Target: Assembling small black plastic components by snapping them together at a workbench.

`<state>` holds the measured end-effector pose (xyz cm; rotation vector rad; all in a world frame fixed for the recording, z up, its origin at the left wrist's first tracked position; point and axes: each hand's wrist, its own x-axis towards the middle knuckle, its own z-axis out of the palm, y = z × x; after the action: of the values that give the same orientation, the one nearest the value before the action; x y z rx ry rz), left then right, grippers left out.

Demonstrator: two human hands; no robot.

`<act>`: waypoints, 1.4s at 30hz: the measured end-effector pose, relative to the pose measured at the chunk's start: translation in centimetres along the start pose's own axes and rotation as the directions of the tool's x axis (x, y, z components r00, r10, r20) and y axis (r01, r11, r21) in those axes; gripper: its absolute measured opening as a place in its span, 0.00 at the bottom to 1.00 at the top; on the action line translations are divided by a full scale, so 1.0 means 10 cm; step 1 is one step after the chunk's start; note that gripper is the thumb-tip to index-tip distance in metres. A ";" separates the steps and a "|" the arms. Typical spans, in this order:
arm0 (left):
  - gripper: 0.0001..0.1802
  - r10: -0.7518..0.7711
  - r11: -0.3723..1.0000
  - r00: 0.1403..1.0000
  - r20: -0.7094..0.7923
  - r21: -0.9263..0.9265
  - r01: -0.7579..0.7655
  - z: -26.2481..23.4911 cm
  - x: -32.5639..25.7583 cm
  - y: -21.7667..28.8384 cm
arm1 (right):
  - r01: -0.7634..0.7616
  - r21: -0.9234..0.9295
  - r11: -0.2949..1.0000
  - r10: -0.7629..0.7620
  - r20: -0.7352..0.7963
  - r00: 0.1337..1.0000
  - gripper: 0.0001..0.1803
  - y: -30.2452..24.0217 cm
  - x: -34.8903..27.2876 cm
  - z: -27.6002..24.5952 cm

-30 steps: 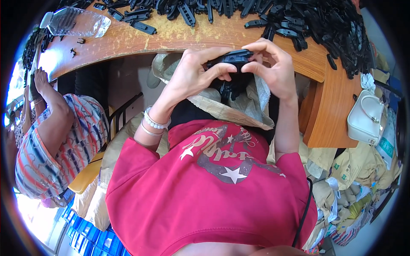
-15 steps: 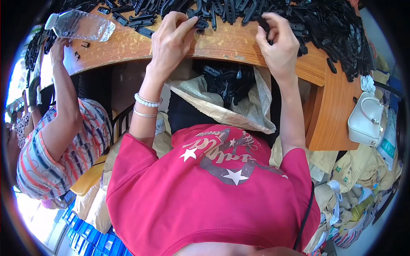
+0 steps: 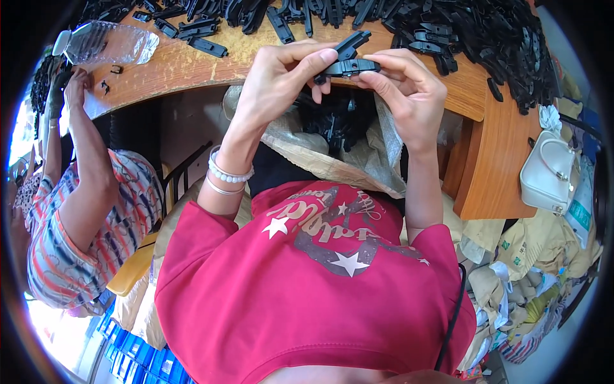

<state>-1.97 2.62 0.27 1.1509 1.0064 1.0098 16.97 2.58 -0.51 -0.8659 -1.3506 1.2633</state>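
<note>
My left hand and my right hand meet above the table's front edge. Between them are two long black plastic pieces that form a narrow V. Closed at its left end, my left hand pinches the slanting upper piece under the thumb. The level lower piece has its right end between my right thumb and fingers. The pieces touch or overlap near my left fingertips; whether they are joined I cannot tell. Behind my hands lies a heap of similar black plastic parts.
Below the table edge, an open woven sack holds more black parts. A clear plastic bottle lies at the far left, near a co-worker's hand. A white handbag hangs right of the wooden table. Sacks pile up below it.
Both hands have drawn toward me and together, bringing the black pieces into contact. Before, they were apart, each with a black piece. The co-worker's arm has shifted slightly.
</note>
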 end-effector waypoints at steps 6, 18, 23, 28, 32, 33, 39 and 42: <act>0.20 0.287 0.869 0.957 -0.042 0.432 -0.241 0.15 -0.13 -0.09 | 0.047 -0.063 0.997 -0.046 0.008 0.999 0.13 0.01 -0.06 0.03; 0.20 0.282 0.899 0.957 0.065 0.331 -0.287 0.20 -0.21 -0.10 | -0.058 -0.059 0.997 0.063 0.089 0.994 0.12 0.09 -0.11 -0.25; 0.17 0.203 0.832 0.971 0.126 0.501 -0.239 -0.03 -0.15 -0.12 | -0.014 -0.755 0.655 -0.203 -0.194 0.960 0.11 0.18 0.08 -0.43; 0.16 0.607 0.412 0.759 -0.235 0.910 -0.048 -0.40 0.29 -0.30 | -0.107 -0.931 0.350 -0.146 -0.167 0.975 0.17 0.23 0.16 -0.33; 0.16 0.501 0.297 0.835 -0.229 0.951 0.084 -0.44 0.38 -0.33 | -0.051 -0.920 0.389 -0.171 -0.126 0.977 0.15 0.30 0.13 -0.31; 0.16 0.499 0.297 0.836 -0.229 0.951 0.083 -0.43 0.35 -0.33 | -0.032 -0.920 0.390 -0.189 -0.114 0.975 0.15 0.31 0.12 -0.31; 0.09 0.423 0.757 0.760 -0.494 0.653 0.003 -0.27 0.02 -0.31 | 0.093 -0.789 0.607 -0.430 -0.228 0.874 0.09 0.31 0.11 -0.40; 0.07 0.050 0.968 0.973 -0.227 -0.229 -0.103 -0.14 -0.05 -0.19 | 0.041 -0.262 0.964 -0.111 -0.261 0.959 0.10 0.17 0.04 -0.42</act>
<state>-3.24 2.18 -1.77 0.8981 0.9869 1.3057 20.76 4.18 -2.51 -1.1120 -1.3244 0.8828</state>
